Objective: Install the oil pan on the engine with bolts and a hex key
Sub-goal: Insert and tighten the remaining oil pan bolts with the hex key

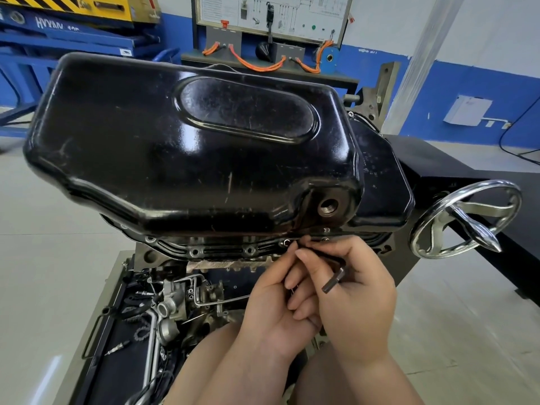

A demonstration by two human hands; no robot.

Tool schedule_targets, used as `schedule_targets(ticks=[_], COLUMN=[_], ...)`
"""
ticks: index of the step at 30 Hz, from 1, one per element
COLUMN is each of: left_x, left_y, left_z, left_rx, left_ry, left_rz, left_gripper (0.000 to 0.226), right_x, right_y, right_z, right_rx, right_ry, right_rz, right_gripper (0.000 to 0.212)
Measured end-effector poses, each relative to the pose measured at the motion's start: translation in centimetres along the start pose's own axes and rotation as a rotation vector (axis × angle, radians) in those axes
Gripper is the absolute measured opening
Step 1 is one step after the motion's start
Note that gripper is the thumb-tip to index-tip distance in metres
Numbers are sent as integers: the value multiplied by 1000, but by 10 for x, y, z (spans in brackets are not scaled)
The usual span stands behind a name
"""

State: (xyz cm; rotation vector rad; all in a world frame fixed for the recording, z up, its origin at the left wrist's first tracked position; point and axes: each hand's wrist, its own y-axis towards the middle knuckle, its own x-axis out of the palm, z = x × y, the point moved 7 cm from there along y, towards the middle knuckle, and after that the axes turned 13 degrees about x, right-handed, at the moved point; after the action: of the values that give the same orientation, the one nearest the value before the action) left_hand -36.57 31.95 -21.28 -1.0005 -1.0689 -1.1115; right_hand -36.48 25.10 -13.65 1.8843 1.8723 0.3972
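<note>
Black glossy pressed-steel oil pan point(181, 153) seated on the upturned grey metal engine point(146, 256), key work under way at its near flange.

Right hand point(359, 302) wrapped around the black L-shaped hex key point(336, 276), long arm aimed at a small silver bolt point(287, 242) toward the right end of the pan's near flange point(222, 250). Left hand point(271, 311) curled close under the tip; whether pinching key or bolt, impossible to tell. Likely risks: tip seated shallow and slipping out, rounding the socket; bolt cross-threading if driven askew; pan creeping, with two flange holes point(195, 252) leftward looking unfilled. Little swing room, with the pan wall bulging just above the bolt, both hands crowding each other, and a chrome handwheel point(467, 220) near on the right. Freer space leftward along the flange and down toward the tray of loose parts point(122, 331), a bad place to drop a bolt.
</note>
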Motion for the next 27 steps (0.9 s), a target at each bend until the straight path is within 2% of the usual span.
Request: schedule_targets(ticks=[5, 7, 10, 13, 16, 20, 23, 27], left_x=[0, -1, -2, 0, -1, 0, 0, 1], left_y=[2, 2, 2, 1, 1, -1, -2, -3], left_z=[0, -1, -3, -2, -1, -3, -2, -2], left_rx=[4, 4, -5, -14, 3, -12, -7, -15], left_ry=[-12, -3, -22, -33, -17, -20, 6, -2], left_rz=[30, 18, -4, -12, 11, 33, 25, -1], left_gripper=[30, 33, 34, 21, 22, 26, 28, 28], right_x=[4, 4, 2, -1, 0, 3, 3, -1], right_y=[-4, -5, -3, 1, 3, -4, -7, -5], right_z=[-3, -4, 0, -4, 0, -4, -2, -3], right_rx=[-64, -99, -16, -32, 8, -77, -69, -13], right_ry=[-49, -59, -18, -56, -63, -67, -39, 0], right_rz=[-106, -127, -111, -31, -30, -101, -143, -75], right_gripper=[27, 22, 13, 7, 9, 19, 23, 17])
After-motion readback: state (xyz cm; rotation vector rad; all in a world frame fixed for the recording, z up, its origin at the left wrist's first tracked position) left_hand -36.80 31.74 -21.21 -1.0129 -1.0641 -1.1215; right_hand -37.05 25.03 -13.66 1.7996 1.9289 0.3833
